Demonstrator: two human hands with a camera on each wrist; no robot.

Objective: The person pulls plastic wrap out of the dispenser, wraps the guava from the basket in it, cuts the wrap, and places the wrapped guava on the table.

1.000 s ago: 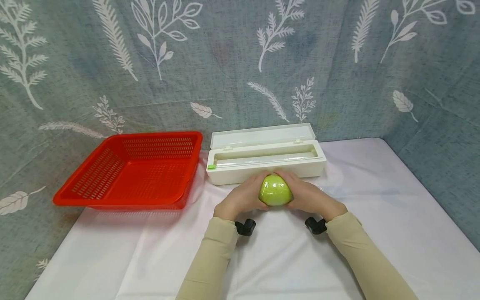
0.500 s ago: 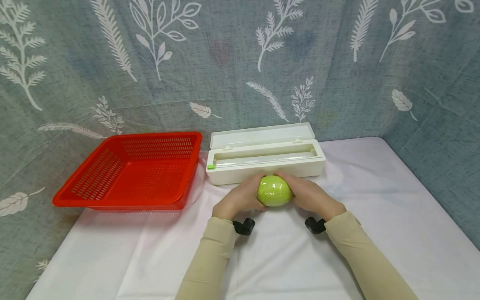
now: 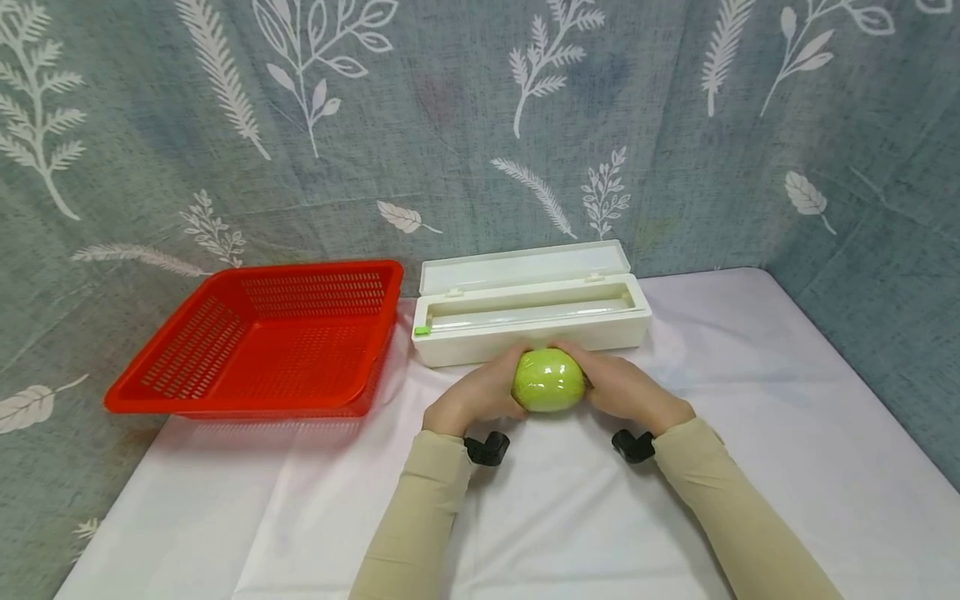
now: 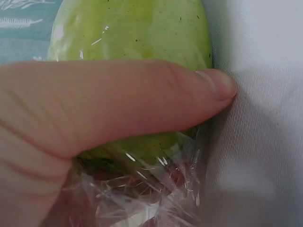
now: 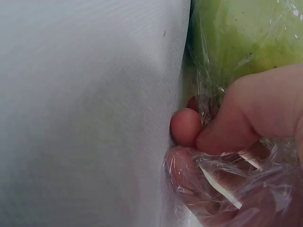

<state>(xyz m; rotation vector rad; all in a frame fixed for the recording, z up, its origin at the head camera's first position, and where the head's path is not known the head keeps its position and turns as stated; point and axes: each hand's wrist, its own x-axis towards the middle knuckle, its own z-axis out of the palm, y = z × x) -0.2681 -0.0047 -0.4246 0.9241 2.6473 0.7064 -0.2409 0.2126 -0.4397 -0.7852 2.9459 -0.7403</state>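
A glossy green apple [image 3: 549, 380] wrapped in cling film sits between both hands, in front of the white box. My left hand [image 3: 480, 393] grips the apple from its left side, with the thumb [image 4: 156, 97] laid across it in the left wrist view. Loose, crumpled cling film [image 4: 142, 196] gathers at the apple's end beneath that thumb. On the other side, my right hand [image 3: 630, 390] pinches the bunched film [image 5: 279, 194] between thumb and fingertips, close against the apple. The far fingers of both hands are mostly hidden in the head view.
Just behind the hands stands a white cling film dispenser [image 3: 536, 337], lid raised, with a roll inside and a green slider [image 3: 422, 331] at its left end. A red perforated basket [image 3: 255, 408] stands to the left. White cloth [image 3: 750, 400] covers the table; a patterned curtain hangs behind.
The apple has turned slightly in my hands, its end tipping toward the right. My right fingers have shifted along its side. Basket and dispenser stay in place.
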